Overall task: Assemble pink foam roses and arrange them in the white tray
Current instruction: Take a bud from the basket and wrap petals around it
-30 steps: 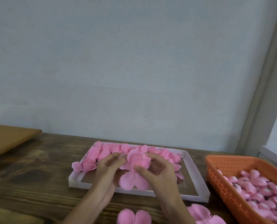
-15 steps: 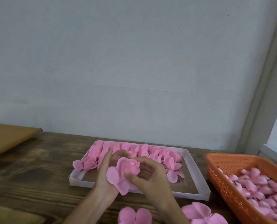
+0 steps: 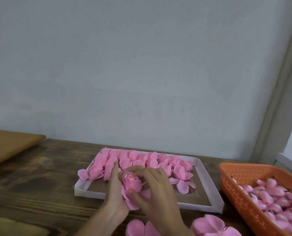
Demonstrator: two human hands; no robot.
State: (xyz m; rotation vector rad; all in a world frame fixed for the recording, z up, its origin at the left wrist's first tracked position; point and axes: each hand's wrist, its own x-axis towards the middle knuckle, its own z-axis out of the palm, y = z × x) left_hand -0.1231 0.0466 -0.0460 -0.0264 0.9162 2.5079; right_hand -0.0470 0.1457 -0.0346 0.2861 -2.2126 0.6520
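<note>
I hold a pink foam rose (image 3: 131, 185) between both hands, just above the near edge of the white tray (image 3: 211, 191). My left hand (image 3: 115, 193) cups the rose from the left with its fingers along the petals. My right hand (image 3: 156, 189) wraps it from the right, thumb pressed on the front petals. The bud faces up and loose petals hang below it. Several finished pink roses (image 3: 141, 160) fill the far part of the tray, and loose petals (image 3: 182, 184) lie at its right.
An orange perforated basket (image 3: 235, 178) of pink rose buds (image 3: 274, 196) stands at the right. Loose pink petal pieces (image 3: 210, 225) lie on the dark wooden table (image 3: 31, 184) by my wrists. A tan board (image 3: 7, 147) sits at the far left. A grey wall rises behind.
Both hands brought the rose down and toward me, from over the tray's middle to its near edge. The spread petals have been folded up around the bud.
</note>
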